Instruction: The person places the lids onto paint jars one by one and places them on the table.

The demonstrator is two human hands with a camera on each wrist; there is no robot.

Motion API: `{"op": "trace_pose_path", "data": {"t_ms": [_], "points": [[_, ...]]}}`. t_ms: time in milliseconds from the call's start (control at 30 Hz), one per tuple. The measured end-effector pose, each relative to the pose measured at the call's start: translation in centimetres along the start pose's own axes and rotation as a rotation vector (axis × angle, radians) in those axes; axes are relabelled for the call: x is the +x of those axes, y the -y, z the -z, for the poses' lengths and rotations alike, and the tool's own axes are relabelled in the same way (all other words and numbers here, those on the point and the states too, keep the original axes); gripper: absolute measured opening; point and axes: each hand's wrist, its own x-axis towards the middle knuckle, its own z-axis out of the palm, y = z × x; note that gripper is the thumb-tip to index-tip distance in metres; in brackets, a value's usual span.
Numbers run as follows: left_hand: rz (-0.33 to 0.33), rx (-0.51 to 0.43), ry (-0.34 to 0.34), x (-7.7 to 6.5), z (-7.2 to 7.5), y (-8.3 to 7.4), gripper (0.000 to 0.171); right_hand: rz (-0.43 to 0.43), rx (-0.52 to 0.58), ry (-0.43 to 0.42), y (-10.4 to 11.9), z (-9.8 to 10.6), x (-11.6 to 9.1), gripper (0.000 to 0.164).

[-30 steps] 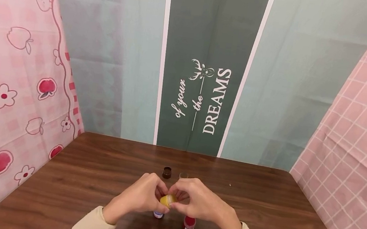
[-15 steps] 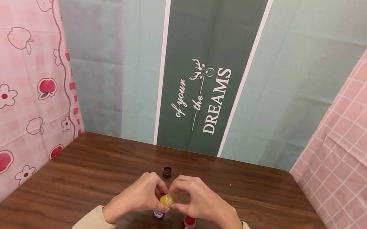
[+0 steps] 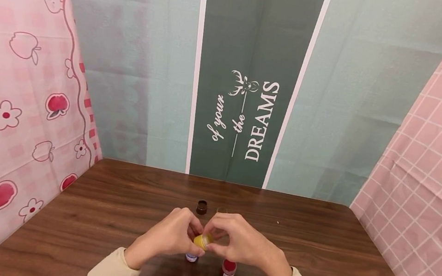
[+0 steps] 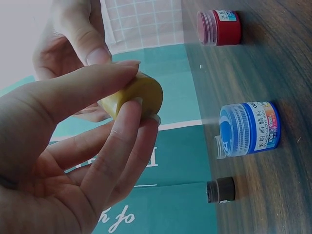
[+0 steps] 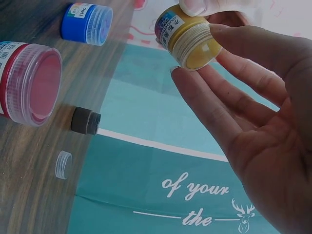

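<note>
A small yellow paint jar [image 5: 168,29] with a ribbed clear lid [image 5: 195,48] is held tilted above the table. My left hand [image 3: 169,236] grips the jar's yellow body between thumb and fingers, its base facing the left wrist camera [image 4: 153,95]. From the other side, my right hand [image 3: 250,247] pinches the lid, thumb on one edge and a fingertip at the opposite edge. Below stand a blue paint jar [image 4: 263,126] and a red paint jar [image 3: 229,269], both with clear lids; in the head view my left hand partly hides the blue one.
Beyond my hands stands a small dark paint jar [image 3: 201,207] on the brown wooden table [image 3: 134,192]. Near it lies a loose clear lid [image 5: 63,165]. Printed curtains [image 3: 170,80] hang behind the table and at both sides.
Both hands stay nearly in place around the yellow paint jar. The right fingers shift slightly at the lid, and the loose lid behind them is covered, then partly shows again.
</note>
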Motion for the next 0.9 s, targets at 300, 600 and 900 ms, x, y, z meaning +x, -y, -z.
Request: {"op": "trace_pose_path", "data": {"t_ms": [300, 600, 900], "points": [[0.001, -0.012, 0.007, 0.01, -0.01, -0.07, 0.016, -0.068, 0.029, 0.027, 0.10, 0.05, -0.05, 0.015], [-0.006, -0.007, 0.000, 0.02, 0.00, -0.15, 0.015, -0.032, -0.004, -0.001, 0.00, 0.03, 0.00, 0.016], [0.003, 0.005, -0.009, -0.06, 0.13, -0.03, 0.015, 0.033, -0.047, -0.023, -0.23, 0.00, -0.04, 0.025]]}}
